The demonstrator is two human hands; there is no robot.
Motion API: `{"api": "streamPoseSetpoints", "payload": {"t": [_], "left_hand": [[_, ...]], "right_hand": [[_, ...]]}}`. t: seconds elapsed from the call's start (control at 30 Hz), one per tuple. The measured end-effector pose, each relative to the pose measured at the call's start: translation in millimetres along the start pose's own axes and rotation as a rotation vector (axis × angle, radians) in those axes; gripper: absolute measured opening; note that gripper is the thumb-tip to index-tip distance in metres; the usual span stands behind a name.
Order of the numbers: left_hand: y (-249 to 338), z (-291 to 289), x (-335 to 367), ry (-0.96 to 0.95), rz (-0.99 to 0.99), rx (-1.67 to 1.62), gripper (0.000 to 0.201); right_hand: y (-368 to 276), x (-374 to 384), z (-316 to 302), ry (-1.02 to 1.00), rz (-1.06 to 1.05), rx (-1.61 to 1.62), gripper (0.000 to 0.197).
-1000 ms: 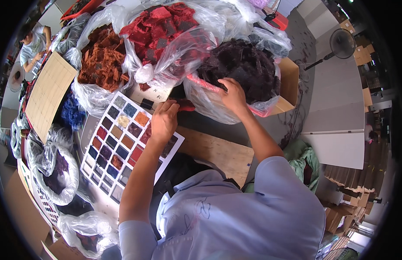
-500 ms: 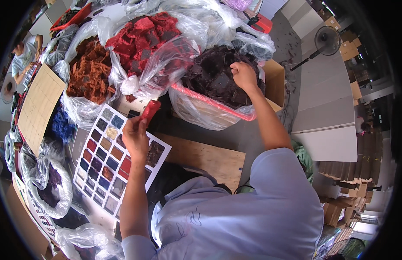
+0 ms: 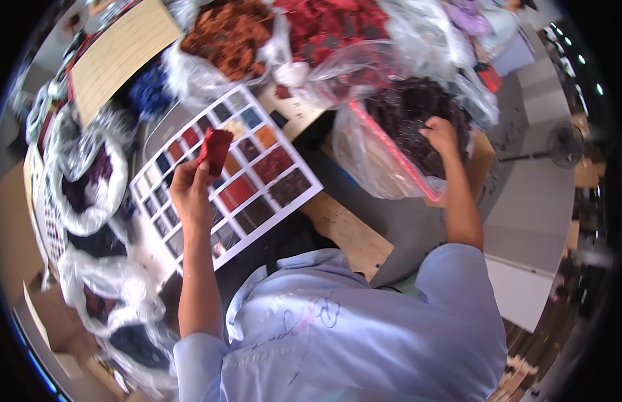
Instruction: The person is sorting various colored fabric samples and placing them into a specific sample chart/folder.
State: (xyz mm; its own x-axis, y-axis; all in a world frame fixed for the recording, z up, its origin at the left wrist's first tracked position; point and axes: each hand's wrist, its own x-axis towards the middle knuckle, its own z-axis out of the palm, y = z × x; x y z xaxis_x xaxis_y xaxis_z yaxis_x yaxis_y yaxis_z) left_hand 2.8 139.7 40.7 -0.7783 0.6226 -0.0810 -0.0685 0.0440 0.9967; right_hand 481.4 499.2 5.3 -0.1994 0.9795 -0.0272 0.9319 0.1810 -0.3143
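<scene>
Pinched between my left thumb and fingers is a red fabric swatch (image 3: pixel 216 149). My left hand (image 3: pixel 190 184) holds it above a white sample board (image 3: pixel 279 218) set with rows of coloured fabric squares. My right hand (image 3: pixel 441 134) reaches over a heap of dark brown fabric pieces (image 3: pixel 408 110), its fingers curled closed; whether a piece is in them is hidden. That heap fills a plastic-lined bin with a red rim (image 3: pixel 399 159).
Beyond the board lie an orange-brown pile (image 3: pixel 230 33) and a red pile (image 3: pixel 331 27) in clear plastic. Plastic-lined bags (image 3: pixel 120 191) stand at left, near a tan board (image 3: pixel 123 57). A plywood sheet (image 3: pixel 354 238) and a black fan (image 3: pixel 564 144) are at right.
The whole view has turned, shifting the piles rightward. My left hand has brought the red swatch from the board's far edge over its squares. My right hand stays at the dark heap.
</scene>
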Motion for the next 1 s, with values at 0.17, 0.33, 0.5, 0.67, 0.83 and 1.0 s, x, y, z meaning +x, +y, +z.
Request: {"api": "streamPoseSetpoints", "payload": {"t": [0.17, 0.33, 0.5, 0.67, 0.83, 1.0], "left_hand": [[-5, -83, -11, 0.108, -0.039, 0.028, 0.017], [-9, -134, -29, 0.104, -0.135, 0.150, 0.013], [-4, -142, -35, 0.006, -0.190, 0.259, 0.012], [-6, -135, -34, -0.191, -0.291, 0.220, 0.010], [-20, -135, -20, -0.288, -0.204, 0.501, 0.014], [-26, -129, -14, -0.322, -0.198, 0.581, 0.013]], "right_hand": [[-8, -3, -43, 0.152, 0.281, 0.531, 0.027], [-47, -2, -42, 0.332, 0.173, 0.396, 0.034], [-169, -64, -8, 0.113, -0.374, 0.552, 0.018], [-302, -156, 40, -0.204, -0.931, 0.713, 0.018], [-352, -201, 92, -0.432, -1.360, 0.669, 0.019], [-370, -208, 119, -0.377, -1.666, 0.530, 0.019]]}}
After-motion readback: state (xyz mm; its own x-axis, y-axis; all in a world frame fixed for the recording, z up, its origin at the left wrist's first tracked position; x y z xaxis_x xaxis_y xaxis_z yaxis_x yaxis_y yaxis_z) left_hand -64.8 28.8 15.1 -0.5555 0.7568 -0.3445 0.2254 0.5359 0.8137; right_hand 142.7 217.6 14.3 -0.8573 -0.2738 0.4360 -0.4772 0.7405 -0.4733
